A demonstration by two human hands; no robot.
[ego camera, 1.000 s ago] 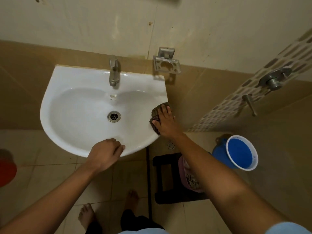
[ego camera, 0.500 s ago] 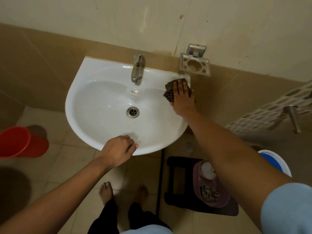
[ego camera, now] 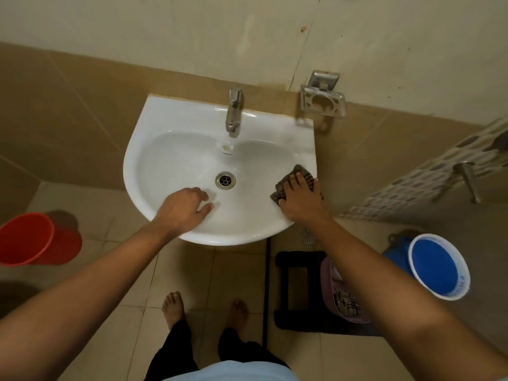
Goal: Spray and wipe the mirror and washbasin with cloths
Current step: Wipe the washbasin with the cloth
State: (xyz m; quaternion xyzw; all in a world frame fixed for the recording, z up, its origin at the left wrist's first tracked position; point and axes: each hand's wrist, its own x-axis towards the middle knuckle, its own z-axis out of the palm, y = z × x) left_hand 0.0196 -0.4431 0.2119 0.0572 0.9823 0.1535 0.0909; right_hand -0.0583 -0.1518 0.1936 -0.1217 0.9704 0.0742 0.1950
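Observation:
The white washbasin (ego camera: pixel 176 149) hangs on the tiled wall with a metal tap (ego camera: pixel 233 110) at its back and a drain (ego camera: pixel 225 180) in the bowl. My right hand (ego camera: pixel 299 199) presses a dark checked cloth (ego camera: pixel 299 173) flat against the basin's right rim, fingers spread over it. My left hand (ego camera: pixel 182 211) rests on the front of the bowl with loosely bent fingers and holds nothing. No mirror or spray bottle is in view.
An empty metal holder (ego camera: pixel 323 101) is fixed to the wall right of the tap. On the floor stand a red bucket (ego camera: pixel 30 239) at left, a blue bucket (ego camera: pixel 437 266) at right, and a black stool (ego camera: pixel 298 287) carrying a pink tub (ego camera: pixel 341 298). My bare feet are below the basin.
My right hand has slid the cloth from the back right corner of the rim down to the right side. My left hand has shifted from the front rim into the bowl.

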